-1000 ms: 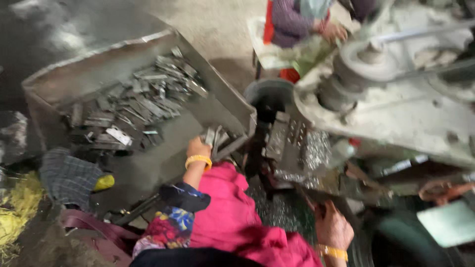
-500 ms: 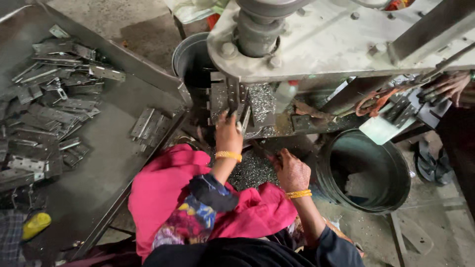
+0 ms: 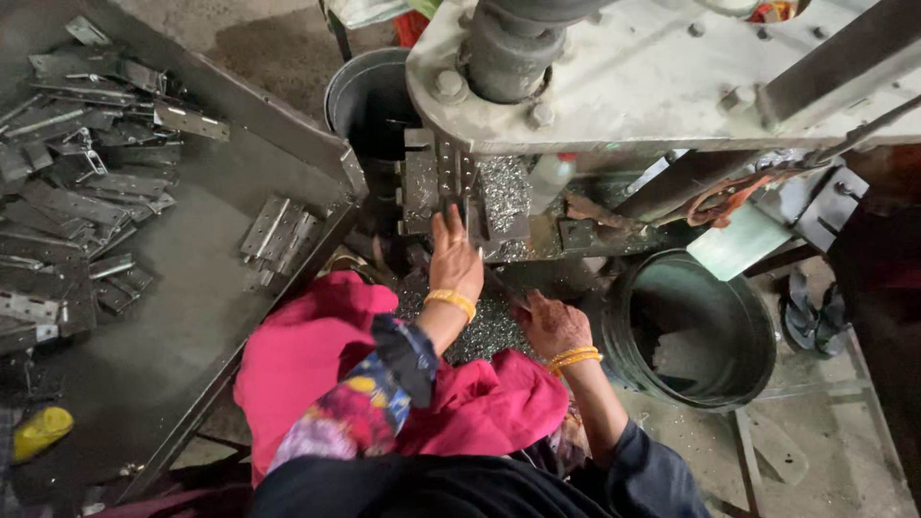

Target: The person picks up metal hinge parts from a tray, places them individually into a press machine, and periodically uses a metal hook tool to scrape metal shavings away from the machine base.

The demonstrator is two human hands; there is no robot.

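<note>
2 hands work mid-frame: left hand feeds a metal strip into the press, grip closed; right hand looks empty, fingers curled. Next: steady alignment.

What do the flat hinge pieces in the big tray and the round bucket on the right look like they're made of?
The flat grey hinge pieces look like bare stamped steel: dull silver sheen, sharp edges, punched holes. The round dark bucket seems to be metal or hard plastic; its smooth, dusty greenish wall leaves that open. The left hand reaches into the grey press, the right hand rests over the shiny chips.
</note>
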